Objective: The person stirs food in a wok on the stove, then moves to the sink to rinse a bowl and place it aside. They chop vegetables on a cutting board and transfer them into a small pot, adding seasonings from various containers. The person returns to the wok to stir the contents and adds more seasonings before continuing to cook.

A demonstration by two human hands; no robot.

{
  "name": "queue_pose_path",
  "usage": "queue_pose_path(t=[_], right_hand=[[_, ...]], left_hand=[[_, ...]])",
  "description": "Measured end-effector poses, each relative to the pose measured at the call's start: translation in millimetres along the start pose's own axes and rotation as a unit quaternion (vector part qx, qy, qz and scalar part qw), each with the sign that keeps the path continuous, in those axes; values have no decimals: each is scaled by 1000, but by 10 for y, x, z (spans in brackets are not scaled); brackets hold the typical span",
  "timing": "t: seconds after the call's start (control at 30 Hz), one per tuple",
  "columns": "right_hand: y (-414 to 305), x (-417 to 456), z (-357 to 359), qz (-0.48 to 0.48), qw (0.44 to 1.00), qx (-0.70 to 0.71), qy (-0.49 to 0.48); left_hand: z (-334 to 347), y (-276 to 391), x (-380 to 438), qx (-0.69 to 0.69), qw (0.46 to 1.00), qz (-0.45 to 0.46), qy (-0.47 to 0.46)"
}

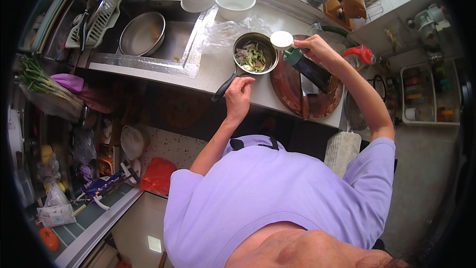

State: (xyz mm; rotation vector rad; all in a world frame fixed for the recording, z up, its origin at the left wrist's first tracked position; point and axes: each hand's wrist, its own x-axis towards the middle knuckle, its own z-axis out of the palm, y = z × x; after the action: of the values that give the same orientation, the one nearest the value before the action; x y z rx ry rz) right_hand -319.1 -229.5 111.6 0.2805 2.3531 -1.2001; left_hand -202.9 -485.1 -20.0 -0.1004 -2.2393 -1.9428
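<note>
A small steel saucepan (276, 59) stands on the counter with sliced green and pale vegetables (253, 58) inside. Beside its black handle (224, 88) is my left hand (238, 95), fingers curled loosely; whether they touch the handle or hold anything small is unclear. My right hand (319, 50) grips a small white round scoop or cup (281, 40), held over the far right of the pan. Below that hand, a dark bottle with a green top (311, 70) is over the round chopping board (284, 91). A cleaver with a wooden handle (305, 107) lies on the board.
A sink to the left holds a steel bowl (143, 35), beside a white dish rack (106, 20). Clear plastic bags (223, 35) and white tubs (235, 2) are behind the pan. A knife block (344, 7) and a red-topped container (359, 56) are at right.
</note>
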Motion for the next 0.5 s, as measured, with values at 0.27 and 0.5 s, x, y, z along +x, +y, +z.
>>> queue_pose_path(t=[0.27, 0.5], right_hand=[[-109, -42, 9, -1, 1000, -17, -7], [-146, -69, 17, -7, 1000, -15, -9]], left_hand=[[-9, -9, 8, -1, 1000, -7, -1], [-16, 1, -14, -1, 1000, -3, 2]])
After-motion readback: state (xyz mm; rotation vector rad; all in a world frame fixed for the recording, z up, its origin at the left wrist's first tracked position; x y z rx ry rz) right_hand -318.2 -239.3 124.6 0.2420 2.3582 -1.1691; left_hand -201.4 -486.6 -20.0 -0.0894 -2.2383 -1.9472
